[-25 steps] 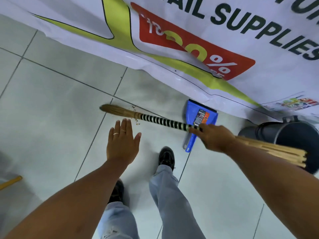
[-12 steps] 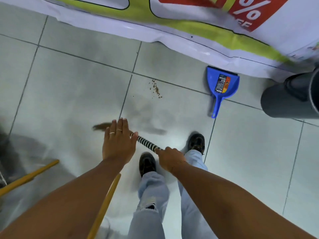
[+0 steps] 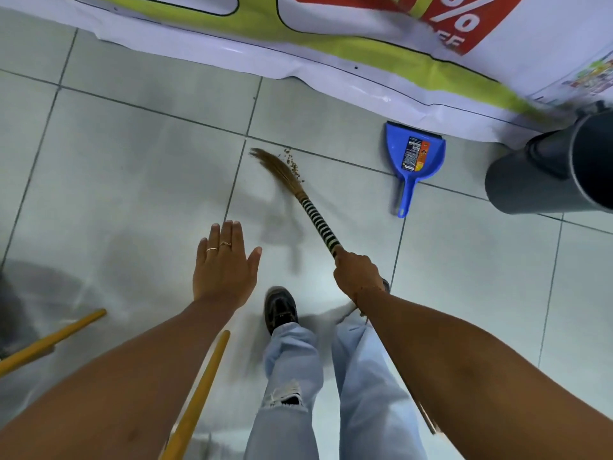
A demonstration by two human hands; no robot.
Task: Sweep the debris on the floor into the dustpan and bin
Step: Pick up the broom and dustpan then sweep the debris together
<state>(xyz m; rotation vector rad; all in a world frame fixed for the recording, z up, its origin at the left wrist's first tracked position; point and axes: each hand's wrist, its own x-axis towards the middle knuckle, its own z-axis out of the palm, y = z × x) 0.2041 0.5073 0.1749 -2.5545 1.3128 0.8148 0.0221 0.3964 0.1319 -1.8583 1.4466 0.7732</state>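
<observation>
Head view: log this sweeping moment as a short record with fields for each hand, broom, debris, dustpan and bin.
right hand: closed around the striped broom handle
left hand: open, palm down, holding nothing
broom: slanted away from the person, bristle tip on the floor by the debris
debris: small brown bits on the tile, right against the bristles, not yet in the dustpan
dustpan: blue, flat on the floor, mouth toward the banner, handle toward the person, apart from the debris
bin: dark grey, right of the dustpan

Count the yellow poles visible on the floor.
2. One yellow pole lies at the lower left edge; the other yellow pole runs beneath the left forearm. Both continue out of frame.
</observation>
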